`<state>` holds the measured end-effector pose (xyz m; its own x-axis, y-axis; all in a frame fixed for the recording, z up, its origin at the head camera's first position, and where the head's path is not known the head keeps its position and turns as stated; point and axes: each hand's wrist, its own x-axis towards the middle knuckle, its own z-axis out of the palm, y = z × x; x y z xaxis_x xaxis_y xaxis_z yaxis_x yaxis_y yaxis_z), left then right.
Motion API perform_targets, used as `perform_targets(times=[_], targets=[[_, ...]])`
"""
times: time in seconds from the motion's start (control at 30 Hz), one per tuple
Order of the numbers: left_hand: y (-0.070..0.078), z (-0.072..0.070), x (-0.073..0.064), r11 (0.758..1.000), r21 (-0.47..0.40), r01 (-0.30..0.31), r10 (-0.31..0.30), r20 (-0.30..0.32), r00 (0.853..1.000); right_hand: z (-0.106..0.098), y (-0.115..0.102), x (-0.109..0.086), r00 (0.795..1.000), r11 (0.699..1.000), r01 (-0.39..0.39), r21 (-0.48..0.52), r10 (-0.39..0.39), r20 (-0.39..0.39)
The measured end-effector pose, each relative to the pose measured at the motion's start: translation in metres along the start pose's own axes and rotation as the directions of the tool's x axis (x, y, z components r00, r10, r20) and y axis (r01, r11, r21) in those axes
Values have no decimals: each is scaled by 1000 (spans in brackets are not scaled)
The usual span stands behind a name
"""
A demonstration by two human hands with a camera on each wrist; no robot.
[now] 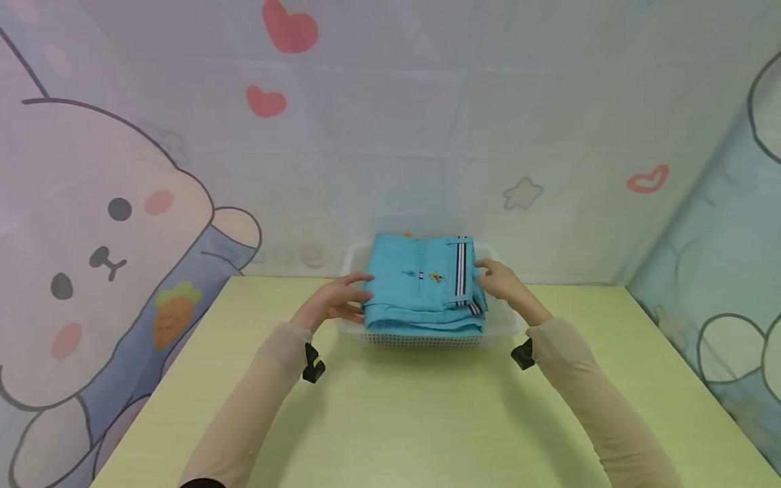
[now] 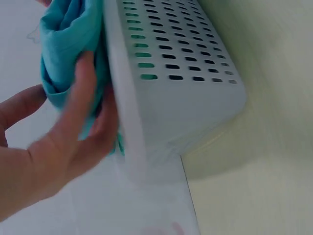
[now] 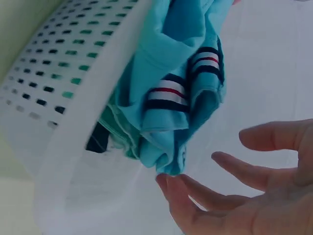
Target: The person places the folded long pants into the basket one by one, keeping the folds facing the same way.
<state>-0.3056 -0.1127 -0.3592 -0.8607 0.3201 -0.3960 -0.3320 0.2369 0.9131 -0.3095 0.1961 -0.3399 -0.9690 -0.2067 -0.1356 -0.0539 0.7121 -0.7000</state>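
Folded turquoise pants (image 1: 396,285) with a striped waistband and a small embroidered figure lie on top in a white plastic basket (image 1: 427,341). My left hand (image 1: 337,298) touches their left side with spread fingers. In the left wrist view, fingers (image 2: 105,127) of that hand reach between the cloth and the basket rim, and their tips are partly hidden. On the right side, my right hand (image 1: 502,280) has loosely spread fingers. The right wrist view shows fingertips (image 3: 168,182) of it touching the lower edge of the pants, with the thumb apart from the cloth.
The basket stands at the back of a pale yellow-green table (image 1: 415,420), close to a printed cloth backdrop (image 1: 390,135). Green cloth (image 3: 117,125) and a dark piece (image 3: 99,137) lie under the pants inside the basket. A second backdrop borders the table's right side.
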Motion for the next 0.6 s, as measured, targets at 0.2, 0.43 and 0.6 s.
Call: perform_targets(times=[0.2, 0.43, 0.6], targets=[[16, -6, 0, 999, -31, -6, 2, -141, 990, 2, -10, 1, 995, 977, 104, 188, -104, -6], [29, 0, 7, 954, -298, -14, 0, -47, 999, 10, -13, 7, 975, 826, -83, 558, -48, 217], [23, 0, 13, 927, -374, 36, -31, 19, 999, 14, -5, 12, 955, 765, -185, 617, -10, 298]])
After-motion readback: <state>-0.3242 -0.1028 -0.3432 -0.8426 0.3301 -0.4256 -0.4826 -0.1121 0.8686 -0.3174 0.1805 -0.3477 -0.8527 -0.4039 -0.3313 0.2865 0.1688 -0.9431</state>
